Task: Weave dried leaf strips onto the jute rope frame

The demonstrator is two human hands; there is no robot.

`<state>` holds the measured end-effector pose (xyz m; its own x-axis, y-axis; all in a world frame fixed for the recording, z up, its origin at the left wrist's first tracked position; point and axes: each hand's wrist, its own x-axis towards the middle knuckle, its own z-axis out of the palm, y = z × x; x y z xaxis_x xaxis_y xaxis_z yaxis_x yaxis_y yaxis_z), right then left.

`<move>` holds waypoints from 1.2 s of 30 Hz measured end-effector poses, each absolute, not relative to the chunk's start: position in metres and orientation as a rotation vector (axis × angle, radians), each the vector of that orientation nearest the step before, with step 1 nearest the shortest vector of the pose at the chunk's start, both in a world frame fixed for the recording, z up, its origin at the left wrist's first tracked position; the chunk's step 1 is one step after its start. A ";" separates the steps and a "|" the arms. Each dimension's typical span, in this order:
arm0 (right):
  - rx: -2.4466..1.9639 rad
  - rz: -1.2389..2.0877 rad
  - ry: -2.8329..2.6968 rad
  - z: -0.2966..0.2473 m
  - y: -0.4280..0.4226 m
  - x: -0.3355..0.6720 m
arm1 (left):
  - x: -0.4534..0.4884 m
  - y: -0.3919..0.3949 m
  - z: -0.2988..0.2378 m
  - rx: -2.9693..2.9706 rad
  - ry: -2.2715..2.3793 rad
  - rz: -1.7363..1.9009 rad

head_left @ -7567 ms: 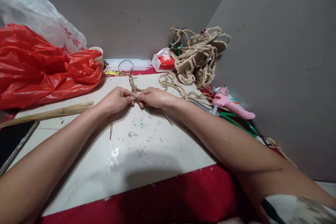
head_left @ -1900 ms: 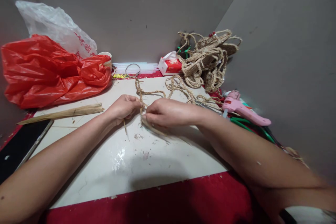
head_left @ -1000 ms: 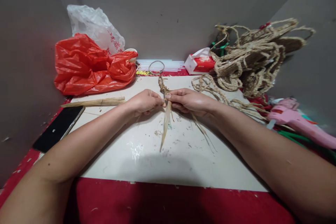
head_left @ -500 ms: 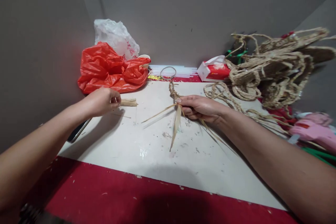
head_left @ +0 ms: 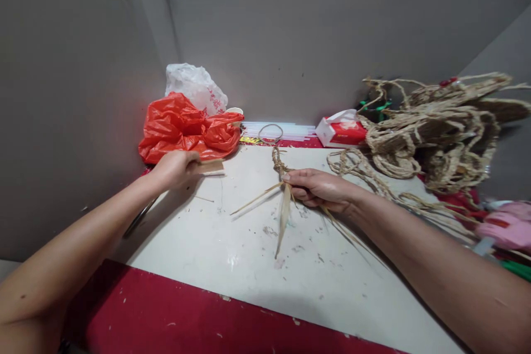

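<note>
Head view: by the right hand (head_left: 319, 187), a plaited cord (head_left: 276, 161) is pinched over the tabletop (head_left: 199, 243), its looped end at ten o'clock, loose strips (head_left: 284, 218) splayed toward six and eight. By the left hand (head_left: 176, 168), at nine o'clock, a dried leaf strip (head_left: 214, 165) is gripped, the red bag (head_left: 178, 127) at its twelve.
</note>
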<state>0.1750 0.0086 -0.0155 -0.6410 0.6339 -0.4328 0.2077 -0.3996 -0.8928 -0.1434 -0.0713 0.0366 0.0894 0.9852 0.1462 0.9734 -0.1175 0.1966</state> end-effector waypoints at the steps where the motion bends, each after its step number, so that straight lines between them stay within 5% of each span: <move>1: -1.145 2.117 -1.527 -0.015 0.009 0.175 | -0.144 -0.071 0.044 2.248 2.054 0.473; 10: -1.137 2.112 -1.574 -0.017 0.011 0.176 | -0.137 -0.068 0.089 1.589 1.688 0.955; 36: -1.036 2.086 -1.477 -0.015 0.017 0.176 | -0.006 -0.036 0.003 0.814 1.128 0.980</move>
